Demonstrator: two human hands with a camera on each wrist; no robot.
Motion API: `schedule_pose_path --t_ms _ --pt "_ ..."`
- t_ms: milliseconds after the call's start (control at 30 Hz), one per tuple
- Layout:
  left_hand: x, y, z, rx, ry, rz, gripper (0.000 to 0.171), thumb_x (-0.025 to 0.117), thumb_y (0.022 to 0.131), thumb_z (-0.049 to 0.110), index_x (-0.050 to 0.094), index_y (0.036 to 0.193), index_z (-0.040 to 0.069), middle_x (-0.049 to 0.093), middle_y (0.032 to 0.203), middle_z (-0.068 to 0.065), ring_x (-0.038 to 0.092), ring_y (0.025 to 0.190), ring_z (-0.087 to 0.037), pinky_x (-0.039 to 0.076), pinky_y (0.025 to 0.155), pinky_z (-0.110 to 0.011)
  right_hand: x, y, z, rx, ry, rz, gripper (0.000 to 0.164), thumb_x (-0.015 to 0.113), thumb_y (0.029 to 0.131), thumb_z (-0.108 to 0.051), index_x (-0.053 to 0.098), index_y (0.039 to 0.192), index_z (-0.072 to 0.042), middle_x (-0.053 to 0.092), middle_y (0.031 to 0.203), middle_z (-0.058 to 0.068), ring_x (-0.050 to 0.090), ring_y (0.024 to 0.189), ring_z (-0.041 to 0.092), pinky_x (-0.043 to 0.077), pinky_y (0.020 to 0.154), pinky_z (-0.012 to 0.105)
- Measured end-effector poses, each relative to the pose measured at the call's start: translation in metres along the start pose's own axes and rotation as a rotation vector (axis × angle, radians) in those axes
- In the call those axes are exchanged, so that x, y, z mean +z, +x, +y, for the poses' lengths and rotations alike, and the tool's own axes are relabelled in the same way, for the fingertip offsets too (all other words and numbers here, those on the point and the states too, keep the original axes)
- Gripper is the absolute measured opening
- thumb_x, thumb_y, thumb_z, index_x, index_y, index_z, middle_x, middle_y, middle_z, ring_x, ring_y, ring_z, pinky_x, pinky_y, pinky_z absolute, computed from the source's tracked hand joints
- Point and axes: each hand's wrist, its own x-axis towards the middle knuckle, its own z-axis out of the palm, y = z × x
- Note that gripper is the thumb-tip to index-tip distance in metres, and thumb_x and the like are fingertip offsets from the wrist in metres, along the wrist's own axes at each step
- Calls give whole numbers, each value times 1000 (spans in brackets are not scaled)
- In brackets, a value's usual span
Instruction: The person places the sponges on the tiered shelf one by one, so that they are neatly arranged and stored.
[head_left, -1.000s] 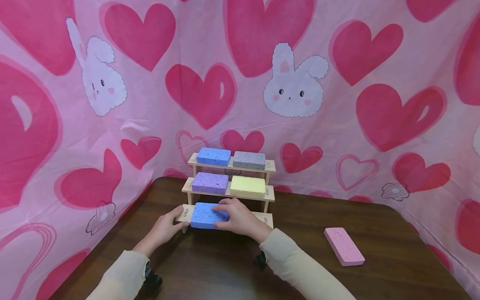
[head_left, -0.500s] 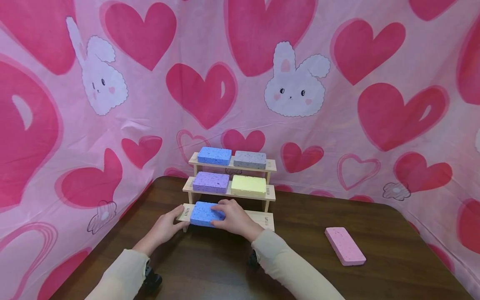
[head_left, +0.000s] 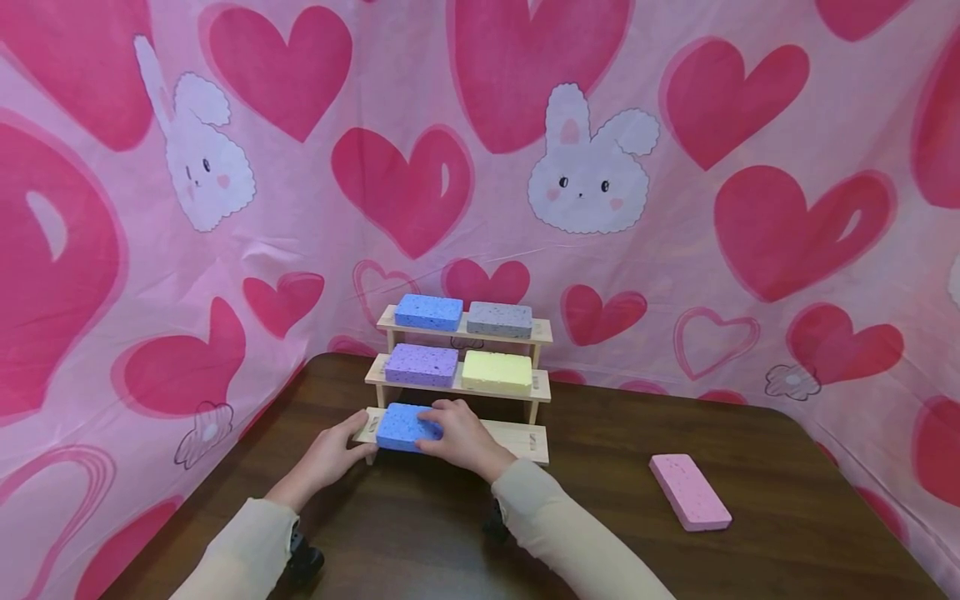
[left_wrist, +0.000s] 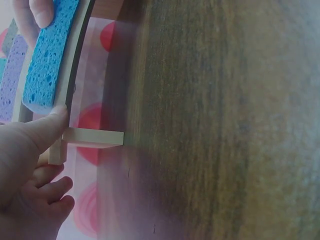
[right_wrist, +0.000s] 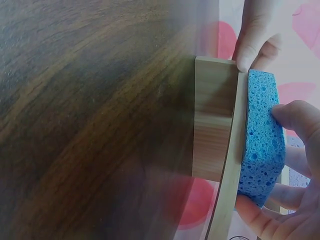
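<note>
A light wooden three-step rack stands on the dark table. On its lowest step lies a blue sponge, flat, near the left end. My right hand grips this sponge by its right side, thumb at the front and fingers over the top and back; the right wrist view shows the pitted sponge against the step board. With my left hand I hold the left end of the same step. In the left wrist view its thumb presses on the board's edge and the other fingers curl beyond it.
A purple sponge and a yellow sponge sit on the middle step. Another blue sponge and a grey one sit on top. A pink sponge lies on the table at right. Behind hangs a heart-patterned cloth.
My right hand has slid the blue sponge leftward along the lowest step, baring more of the board on the right. My left hand stays at the step's end.
</note>
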Motion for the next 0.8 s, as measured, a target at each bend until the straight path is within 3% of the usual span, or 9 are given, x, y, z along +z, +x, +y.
schedule_pose_path --t_ms 800 --pt "2 1 -1 23 13 16 66 69 83 17 38 135 -9 37 138 -26 36 124 -42 32 98 -53 5 6 -2 9 -9 22 42 67 83 -33 65 118 -10 56 123 14 50 111 30 40 94 35"
